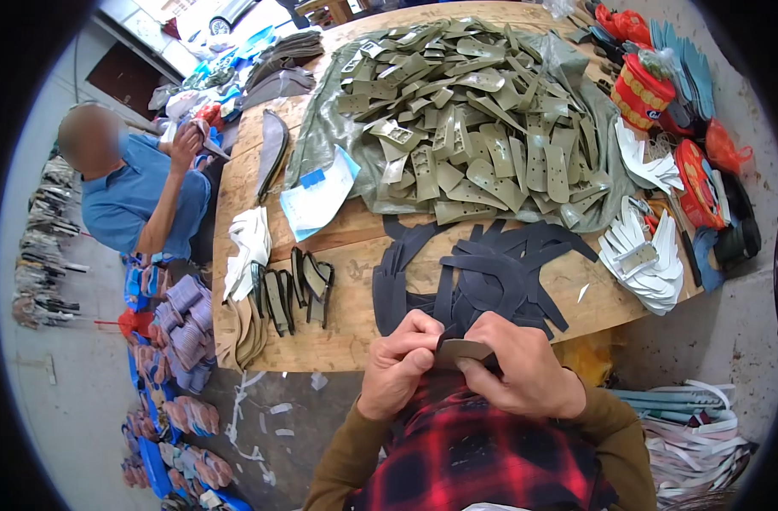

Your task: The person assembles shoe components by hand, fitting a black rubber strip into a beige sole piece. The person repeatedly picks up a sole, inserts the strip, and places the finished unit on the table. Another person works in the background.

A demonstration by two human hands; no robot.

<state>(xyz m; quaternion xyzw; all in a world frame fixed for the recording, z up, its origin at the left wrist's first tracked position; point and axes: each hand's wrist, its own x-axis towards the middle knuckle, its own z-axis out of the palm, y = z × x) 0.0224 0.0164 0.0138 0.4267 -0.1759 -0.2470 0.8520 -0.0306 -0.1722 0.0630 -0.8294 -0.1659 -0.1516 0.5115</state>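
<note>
Close in front of my body, both hands grip a small olive-grey plate [464, 350] with a dark edge. My left hand [399, 362] pinches its left end, where a bit of black strip shows. Over its right end is my right hand [521, 368], with the thumb pressed on the face. Just beyond lies a heap of dark curved cut strips [483, 277]. Farther off, a large pile of olive curved plates with holes [483, 119] rests on a green plastic sheet [321, 145]. Several plates edged in black [278, 300] stand left of the strips.
White shaped pieces [644, 264] lie at the table's right edge, near a red and yellow tub [642, 92]. A paper sheet [321, 194] and tan pieces [243, 332] are on the left. Another person in a blue shirt [155, 200] works beyond the wooden table's [346, 328] left edge.
</note>
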